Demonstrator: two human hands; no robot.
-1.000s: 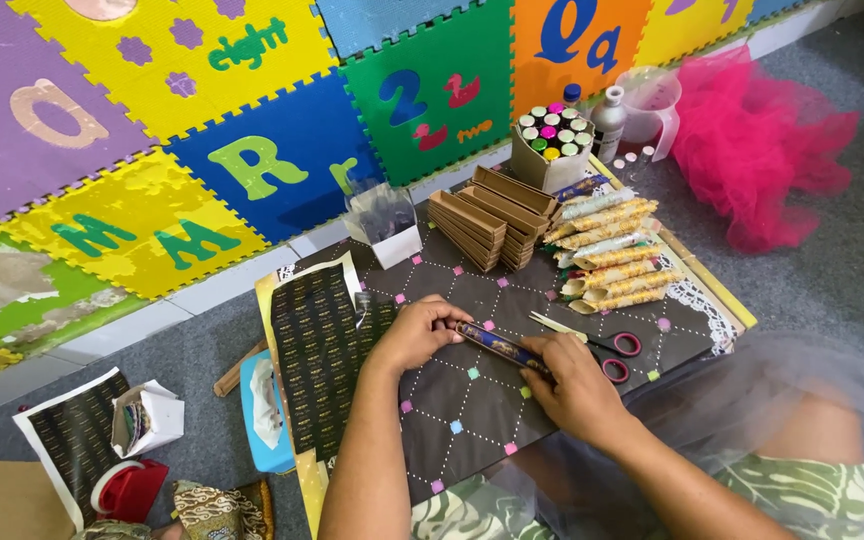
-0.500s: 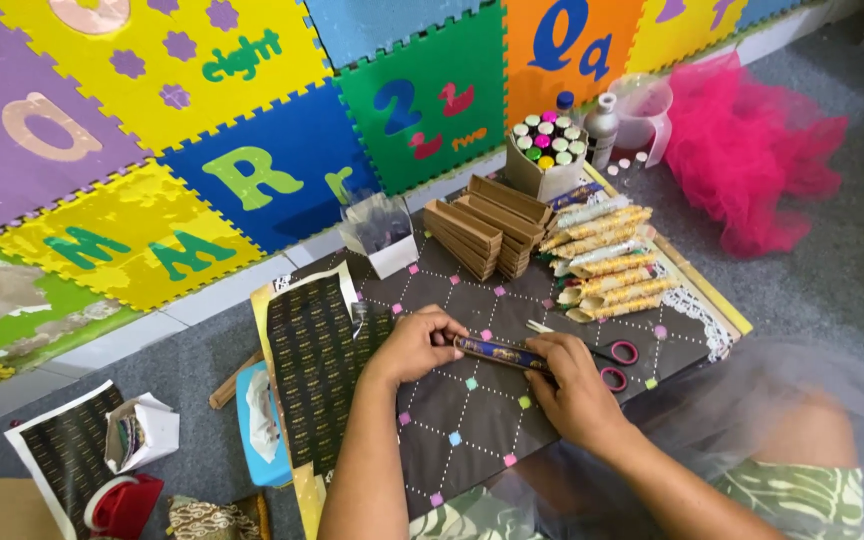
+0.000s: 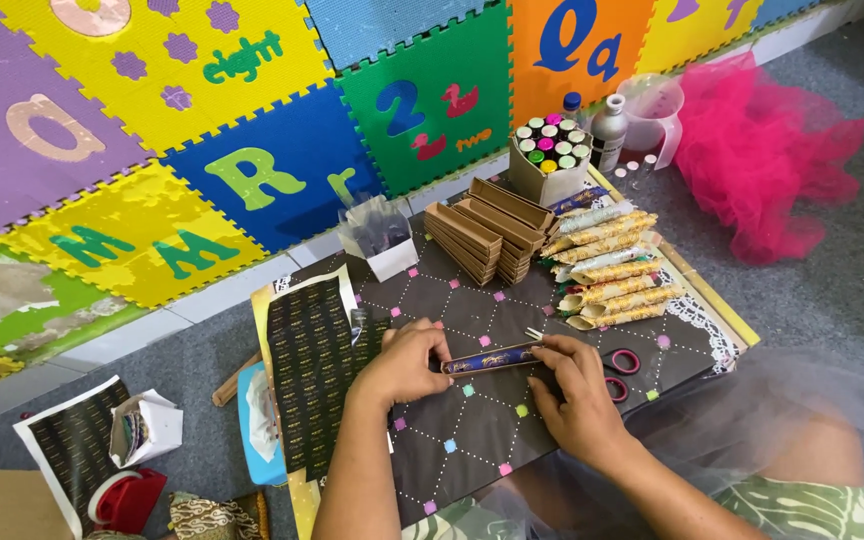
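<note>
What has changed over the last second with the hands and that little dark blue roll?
Very little. Both hands, the left hand and the right hand, still pinch the dark blue roll at its ends over the dark patterned board; nothing was taken up or let go. The red-handled scissors and the gold rolls stayed put.

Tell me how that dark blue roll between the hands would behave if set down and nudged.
The roll looks like a slim patterned tube, so it would probably roll on the flat board. It seems light, likely paper, like the rolls stacked nearby. The left hand and right hand pinch its ends; it may crush if squeezed.
</note>
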